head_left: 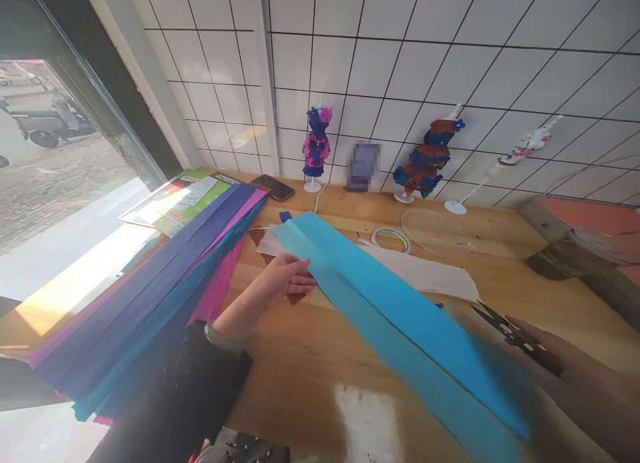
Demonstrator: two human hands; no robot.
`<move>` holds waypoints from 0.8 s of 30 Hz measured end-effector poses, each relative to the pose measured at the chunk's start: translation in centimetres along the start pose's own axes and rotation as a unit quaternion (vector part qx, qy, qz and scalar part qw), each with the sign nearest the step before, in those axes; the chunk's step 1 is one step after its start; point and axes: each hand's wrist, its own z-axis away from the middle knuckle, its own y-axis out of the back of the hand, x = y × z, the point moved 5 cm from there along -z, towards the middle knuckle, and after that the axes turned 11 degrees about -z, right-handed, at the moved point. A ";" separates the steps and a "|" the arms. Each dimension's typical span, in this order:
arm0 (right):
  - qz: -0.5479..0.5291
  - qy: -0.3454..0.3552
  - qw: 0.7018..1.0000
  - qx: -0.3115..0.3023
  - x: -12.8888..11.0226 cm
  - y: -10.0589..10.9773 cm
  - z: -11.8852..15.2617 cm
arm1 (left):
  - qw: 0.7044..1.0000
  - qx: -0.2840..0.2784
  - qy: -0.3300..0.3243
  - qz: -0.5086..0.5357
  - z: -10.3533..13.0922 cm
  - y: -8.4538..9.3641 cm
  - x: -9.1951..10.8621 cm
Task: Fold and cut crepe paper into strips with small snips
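Observation:
A long folded strip of light blue paper (380,296) lies slantwise over the wooden table, its right end blurred. My left hand (286,276) pinches the near edge of that paper close to its far left end. On the right, my right hand (565,363) is closed round black scissors (515,334), whose blades point up and left. White paper (425,273) lies partly under the blue strip, and the scissor tips are beside its right end. A roll of white tape (391,240) rests just behind the strip.
Purple, blue and pink paper sheets (145,283) hang over the table's left side. A phone (273,187) lies behind them. Small decorated stands (316,150) line the tiled wall. A clear round dish (440,231) and a blurred brown container (560,255) are at the right.

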 end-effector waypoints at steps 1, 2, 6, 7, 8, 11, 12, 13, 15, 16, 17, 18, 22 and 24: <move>0.001 -0.006 0.999 -0.034 -1.3 -0.3 -0.4 | 1.000 0.009 -0.008 -0.020 0.1 -0.2 0.1; -0.009 0.010 0.998 -0.064 -2.8 -0.8 -0.7 | 0.999 0.010 -0.019 -0.040 0.3 -0.4 0.1; -0.063 0.152 0.975 -0.152 -9.5 -3.5 -1.0 | 0.992 -0.055 -0.081 -0.084 0.6 -2.0 -0.1; -0.060 0.177 0.969 -0.159 -10.7 -4.2 -1.1 | 0.989 -0.075 -0.092 -0.086 0.6 -2.5 -0.3; -0.049 0.198 0.964 -0.169 -11.7 -4.9 -1.1 | 0.987 -0.092 -0.097 -0.089 0.6 -3.0 -0.5; -0.008 0.252 0.952 -0.172 -13.7 -6.9 -1.4 | 0.985 -0.116 -0.081 -0.098 0.4 -3.9 -1.4; 0.006 0.268 0.949 -0.168 -14.0 -7.4 -1.5 | 0.985 -0.119 -0.072 -0.098 0.2 -4.1 -1.7; 0.019 0.281 0.945 -0.164 -14.3 -7.8 -1.7 | 0.986 -0.119 -0.065 -0.098 0.1 -4.1 -1.9; 0.042 0.297 0.941 -0.158 -14.7 -8.6 -1.9 | 0.987 -0.116 -0.057 -0.098 -0.1 -3.9 -2.2; 0.050 0.301 0.939 -0.158 -14.8 -8.9 -2.0 | 0.987 -0.115 -0.055 -0.101 -0.2 -3.8 -2.3; 0.055 0.302 0.938 -0.160 -14.9 -9.2 -2.0 | 0.987 -0.111 -0.053 -0.103 -0.2 -3.7 -2.3; 0.059 0.301 0.938 -0.162 -15.0 -9.4 -2.1 | 0.987 -0.108 -0.052 -0.105 -0.2 -3.5 -2.3; 0.065 0.295 0.937 -0.174 -14.9 -9.8 -2.0 | 0.987 -0.113 -0.049 -0.106 -0.3 -3.3 -2.4; 0.068 0.289 0.938 -0.179 -14.7 -9.8 -2.0 | 0.986 -0.117 -0.048 -0.104 -0.4 -3.3 -2.5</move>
